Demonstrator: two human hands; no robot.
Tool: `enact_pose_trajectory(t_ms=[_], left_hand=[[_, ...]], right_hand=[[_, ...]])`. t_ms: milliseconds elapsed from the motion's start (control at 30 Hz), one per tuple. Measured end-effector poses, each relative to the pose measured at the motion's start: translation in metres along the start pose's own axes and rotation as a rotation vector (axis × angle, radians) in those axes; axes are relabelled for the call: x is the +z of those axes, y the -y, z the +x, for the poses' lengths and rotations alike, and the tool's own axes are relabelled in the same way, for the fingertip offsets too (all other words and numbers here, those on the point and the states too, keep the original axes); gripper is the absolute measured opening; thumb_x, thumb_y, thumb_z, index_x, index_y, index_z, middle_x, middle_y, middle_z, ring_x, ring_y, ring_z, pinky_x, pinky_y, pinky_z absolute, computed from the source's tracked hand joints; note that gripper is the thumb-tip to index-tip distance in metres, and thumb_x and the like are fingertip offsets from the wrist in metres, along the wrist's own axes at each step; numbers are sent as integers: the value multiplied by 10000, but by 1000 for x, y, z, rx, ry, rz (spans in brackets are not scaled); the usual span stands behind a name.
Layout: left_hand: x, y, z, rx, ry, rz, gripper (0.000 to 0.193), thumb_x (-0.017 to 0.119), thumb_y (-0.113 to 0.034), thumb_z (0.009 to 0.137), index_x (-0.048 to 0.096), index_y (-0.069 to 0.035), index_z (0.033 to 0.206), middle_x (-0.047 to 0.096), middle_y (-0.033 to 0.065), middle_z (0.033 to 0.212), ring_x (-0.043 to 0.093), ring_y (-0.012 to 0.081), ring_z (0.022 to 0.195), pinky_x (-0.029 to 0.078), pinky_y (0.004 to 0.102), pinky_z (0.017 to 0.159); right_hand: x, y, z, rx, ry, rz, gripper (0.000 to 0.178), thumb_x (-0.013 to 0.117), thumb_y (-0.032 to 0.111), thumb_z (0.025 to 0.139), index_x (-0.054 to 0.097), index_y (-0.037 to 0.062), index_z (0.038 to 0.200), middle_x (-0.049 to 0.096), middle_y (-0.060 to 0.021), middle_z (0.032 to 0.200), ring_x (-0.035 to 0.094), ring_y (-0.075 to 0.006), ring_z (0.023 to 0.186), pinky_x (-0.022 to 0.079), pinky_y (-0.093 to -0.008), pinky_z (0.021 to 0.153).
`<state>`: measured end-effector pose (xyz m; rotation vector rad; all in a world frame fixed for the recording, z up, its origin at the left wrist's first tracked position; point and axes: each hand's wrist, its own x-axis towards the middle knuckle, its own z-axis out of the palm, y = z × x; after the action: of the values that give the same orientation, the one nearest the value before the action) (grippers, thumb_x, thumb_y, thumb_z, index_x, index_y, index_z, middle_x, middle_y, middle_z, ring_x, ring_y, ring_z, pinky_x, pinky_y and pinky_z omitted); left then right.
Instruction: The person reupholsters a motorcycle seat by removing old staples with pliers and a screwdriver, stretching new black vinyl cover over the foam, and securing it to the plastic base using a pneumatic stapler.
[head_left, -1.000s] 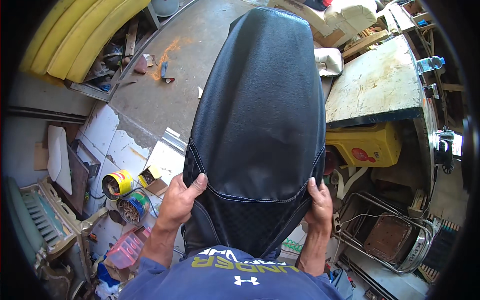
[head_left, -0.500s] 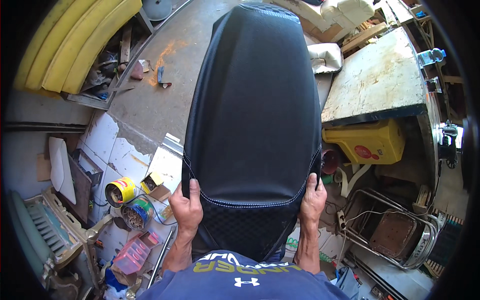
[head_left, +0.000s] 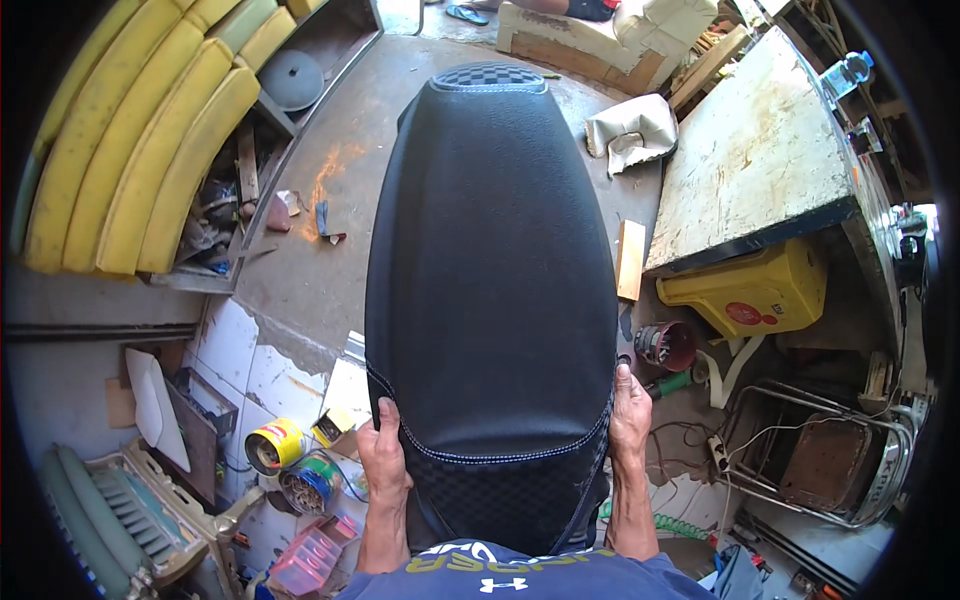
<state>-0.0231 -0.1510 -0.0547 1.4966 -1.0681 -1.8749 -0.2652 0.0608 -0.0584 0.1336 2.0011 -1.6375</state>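
A long black motorcycle seat (head_left: pixel 490 270) lies lengthwise in front of me, its near end close to my body. Its cover is smooth on top, with white stitching curving across the near part and a checkered pattern at both ends. My left hand (head_left: pixel 384 450) grips its left edge, thumb up along the side. On the right edge, my right hand (head_left: pixel 630 415) holds it the same way. The fingers of both hands are partly hidden under the seat, and its underside is out of sight.
Yellow foam pieces (head_left: pixel 140 150) are stacked at the upper left. A worn white table (head_left: pixel 760 150) stands at the right, above a yellow plastic container (head_left: pixel 750 290). Lower right is a metal-framed chair (head_left: pixel 820 460). Cans (head_left: pixel 275 447) and a pink plastic box (head_left: pixel 312 556) sit at lower left.
The seat's far end now sits lower in view and shows its checkered tip. Both hands keep their grip along the edges. More of the floor and far furniture shows beyond the seat.
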Motion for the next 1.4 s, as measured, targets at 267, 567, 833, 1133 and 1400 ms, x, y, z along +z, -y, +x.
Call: enact_pose_trajectory(t_ms=[267, 567, 833, 1133, 1400], left_hand=[[-9, -2, 7, 261, -98, 588, 453, 629, -382, 1055, 728, 52, 971, 695, -12, 824, 571, 106, 724, 473, 291, 687], [17, 6, 18, 0, 166, 7, 658, 465, -540, 1080, 662, 82, 1170, 745, 100, 1045, 703, 152, 899, 563, 288, 835], [8, 25, 24, -43, 308, -74, 424, 534, -332, 1076, 652, 59, 1191, 724, 88, 1098, 694, 143, 944, 554, 279, 834], [12, 26, 27, -22, 352, 3, 535, 527, -424, 1082, 655, 80, 1207, 731, 106, 1128, 689, 140, 973, 544, 280, 856], [6, 39, 36, -3, 248, 55, 609, 528, -489, 1075, 686, 97, 1120, 744, 77, 997, 664, 119, 852, 522, 273, 796]], right_hand=[[3, -6, 6, 37, 23, -39, 463, 557, 385, 1091, 733, -37, 1016, 691, 23, 853, 540, -43, 756, 471, -246, 692], [0, -3, 10, 52, 11, -190, 486, 591, 406, 1072, 746, -32, 931, 682, 23, 771, 533, -40, 738, 464, -260, 677], [-10, -21, 18, -3, 18, -155, 442, 575, 353, 1087, 747, -49, 1025, 728, 3, 865, 572, -36, 780, 488, -246, 693], [-18, -19, 16, 37, 137, -49, 473, 486, 351, 1123, 711, -62, 1075, 739, -17, 953, 615, -55, 805, 517, -243, 735], [-9, -12, 18, 43, 151, -51, 486, 511, 351, 1113, 696, -90, 1201, 751, -32, 1024, 634, -63, 864, 524, -241, 791]])
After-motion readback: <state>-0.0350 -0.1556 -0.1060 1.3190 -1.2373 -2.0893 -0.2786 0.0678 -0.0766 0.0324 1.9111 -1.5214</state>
